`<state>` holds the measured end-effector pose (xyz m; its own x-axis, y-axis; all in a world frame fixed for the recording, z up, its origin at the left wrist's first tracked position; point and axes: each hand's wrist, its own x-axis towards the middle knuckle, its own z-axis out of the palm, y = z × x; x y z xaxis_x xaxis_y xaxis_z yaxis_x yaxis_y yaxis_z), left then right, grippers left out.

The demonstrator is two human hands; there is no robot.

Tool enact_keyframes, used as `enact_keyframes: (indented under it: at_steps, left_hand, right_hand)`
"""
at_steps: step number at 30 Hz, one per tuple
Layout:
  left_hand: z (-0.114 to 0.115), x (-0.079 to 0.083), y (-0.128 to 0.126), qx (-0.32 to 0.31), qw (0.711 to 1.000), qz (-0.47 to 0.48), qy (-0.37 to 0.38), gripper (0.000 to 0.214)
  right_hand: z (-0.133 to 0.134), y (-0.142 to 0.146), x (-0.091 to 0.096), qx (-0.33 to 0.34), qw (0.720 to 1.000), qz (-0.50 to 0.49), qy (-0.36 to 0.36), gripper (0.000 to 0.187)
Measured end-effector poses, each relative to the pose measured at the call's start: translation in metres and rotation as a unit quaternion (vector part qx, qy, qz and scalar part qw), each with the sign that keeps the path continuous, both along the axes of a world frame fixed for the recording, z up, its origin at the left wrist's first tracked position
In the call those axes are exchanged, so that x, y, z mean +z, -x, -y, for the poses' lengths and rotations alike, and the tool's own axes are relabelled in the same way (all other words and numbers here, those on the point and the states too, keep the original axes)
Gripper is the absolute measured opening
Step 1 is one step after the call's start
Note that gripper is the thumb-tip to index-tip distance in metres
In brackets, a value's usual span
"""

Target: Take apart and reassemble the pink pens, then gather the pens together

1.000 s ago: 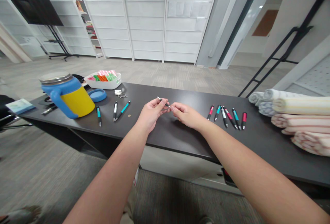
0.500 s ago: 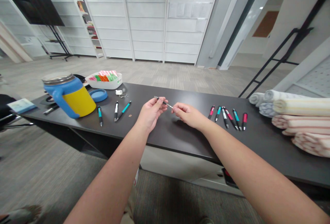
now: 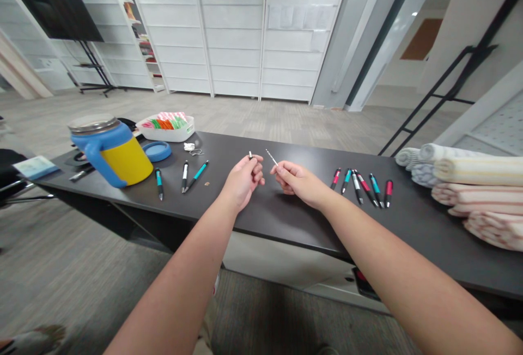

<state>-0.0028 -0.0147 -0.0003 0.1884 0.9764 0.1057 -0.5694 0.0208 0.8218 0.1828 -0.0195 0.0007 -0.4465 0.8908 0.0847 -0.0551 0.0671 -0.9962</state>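
My left hand [image 3: 242, 182] is closed around a pen barrel [image 3: 250, 154]; only its short dark and silvery end shows above the fingers. Between the thumb and fingers of my right hand [image 3: 297, 182] is a thin, pale pen refill [image 3: 271, 157], tilted up toward the left. The two hands are apart, just above the dark table. To the left of them lie a teal pen [image 3: 159, 184], a white pen [image 3: 184, 176] and another teal pen [image 3: 198, 174]. Right of my hands, several pens lie in a loose row, among them a red pen [image 3: 388, 194] and a teal pen [image 3: 375, 189].
A blue and yellow mug [image 3: 122, 158] stands on the left of the table [image 3: 261, 219], near a blue lid [image 3: 157, 151]. Behind them is a white basket [image 3: 174, 134] of colourful packets. Rolled towels [image 3: 478, 170] are stacked at the right end.
The refill, which bridged both hands, has come away from the barrel and now points up in my right hand. The barrel has turned more upright in my left hand.
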Motion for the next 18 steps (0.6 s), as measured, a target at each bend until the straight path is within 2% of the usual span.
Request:
enact_keyframes:
  at_steps: [3,5,8,10,14,18]
  left_hand:
    - [0.002,-0.001,-0.003,-0.007,0.998,-0.060,-0.028,0.029]
    - [0.002,-0.003,-0.003,-0.005,0.995,-0.091,-0.051,0.035]
    - [0.002,-0.005,-0.002,-0.002,0.989,-0.130,-0.071,0.038]
    - [0.002,-0.006,-0.001,0.006,0.982,-0.168,-0.080,0.039]
    - [0.004,-0.007,-0.002,0.015,0.960,-0.264,-0.094,0.042]
    - [0.006,-0.006,-0.003,0.009,0.936,-0.332,-0.116,0.038]
  right_hand:
    - [0.002,0.001,0.000,0.010,1.000,0.019,-0.002,0.047]
    - [0.002,0.001,0.001,0.002,0.999,0.041,-0.029,0.045]
    - [-0.001,-0.002,0.002,-0.056,0.987,0.083,-0.128,0.043]
    - [-0.005,-0.004,0.001,-0.101,0.978,0.082,-0.163,0.042]
    - [-0.009,-0.007,-0.001,-0.119,0.981,0.043,-0.148,0.041]
    - [-0.008,-0.006,0.001,-0.108,0.978,0.073,-0.163,0.044]
